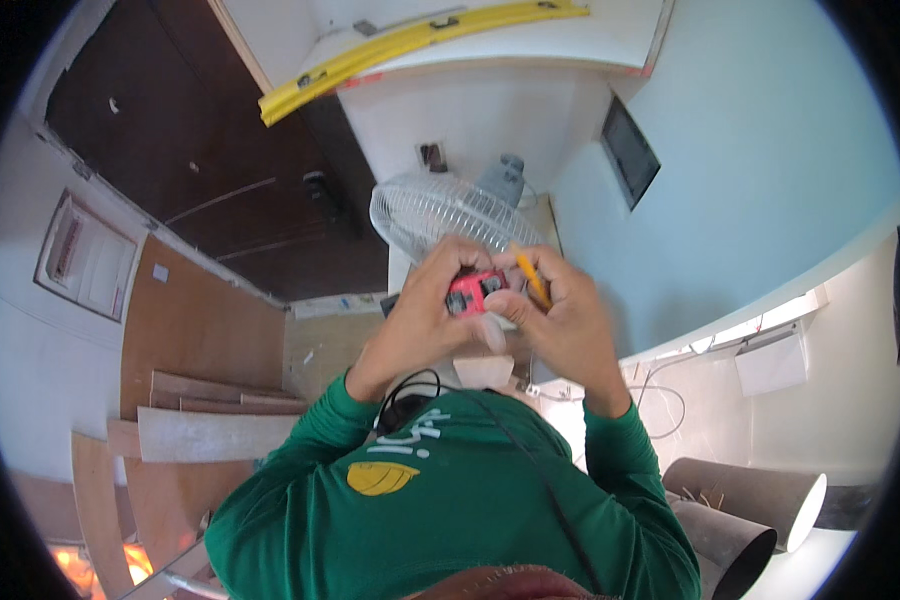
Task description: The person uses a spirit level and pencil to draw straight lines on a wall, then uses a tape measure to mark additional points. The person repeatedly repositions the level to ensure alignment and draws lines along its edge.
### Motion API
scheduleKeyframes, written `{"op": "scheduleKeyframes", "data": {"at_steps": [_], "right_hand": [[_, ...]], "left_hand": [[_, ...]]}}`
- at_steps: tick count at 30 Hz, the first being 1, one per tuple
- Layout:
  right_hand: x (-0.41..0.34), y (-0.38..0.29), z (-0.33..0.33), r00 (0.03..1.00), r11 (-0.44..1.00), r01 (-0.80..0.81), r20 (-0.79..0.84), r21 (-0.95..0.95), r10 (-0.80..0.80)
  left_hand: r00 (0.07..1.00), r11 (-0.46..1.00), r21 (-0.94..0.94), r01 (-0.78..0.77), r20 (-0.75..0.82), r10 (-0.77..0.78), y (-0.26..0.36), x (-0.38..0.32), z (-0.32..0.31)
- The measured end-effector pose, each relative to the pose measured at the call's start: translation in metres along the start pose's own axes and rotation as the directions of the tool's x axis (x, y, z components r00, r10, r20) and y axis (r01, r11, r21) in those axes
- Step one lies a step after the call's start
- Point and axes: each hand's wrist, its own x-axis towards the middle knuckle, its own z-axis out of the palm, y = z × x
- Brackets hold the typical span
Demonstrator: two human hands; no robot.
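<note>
Close in front of my chest, my left hand [442,300] is wrapped around a small red and black tool [474,293], which looks like a tape measure. My right hand [562,307] meets it from the other side, its thumb by the tool's edge. A yellow pencil [532,277] is tucked between the fingers of the right hand and points up and away from me. Whether any blade is drawn out of the red tool is hidden by the fingers.
Beyond my hands stands a fan [450,210] with a wire cage. A long yellow spirit level [420,45] lies along a white shelf [540,45]. Cut wood boards [202,435] lean at the left; large tubes [750,499] lie at lower right. A loose cable [667,390] trails on the right.
</note>
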Motion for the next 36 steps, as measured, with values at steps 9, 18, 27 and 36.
{"op": "scheduleKeyframes", "data": {"at_steps": [9, 18, 27, 36], "right_hand": [[-0.005, -0.013, 0.005, 0.997, 0.997, 0.072, -0.015, 0.006, -0.072], [-0.009, -0.037, -0.038, 0.998, 0.996, -0.061, 0.021, 0.061, 0.059], [-0.057, -0.080, -0.177, 0.780, 0.849, 0.514, -0.479, 0.123, -0.402], [-0.055, -0.049, -0.174, 0.675, 0.913, 0.374, -0.628, -0.163, -0.388]], "left_hand": [[0.970, 0.983, 0.181, -0.025, 0.243, -0.020, 0.026, 0.007, -0.010], [0.962, 0.934, 0.352, 0.054, 0.232, -0.143, 0.041, 0.016, -0.007], [0.999, 0.895, 0.446, 0.035, -0.046, -0.016, 0.043, 0.034, -0.117], [0.886, 0.325, 0.876, -0.356, 0.206, 0.415, 0.202, 0.192, -0.313]]}}
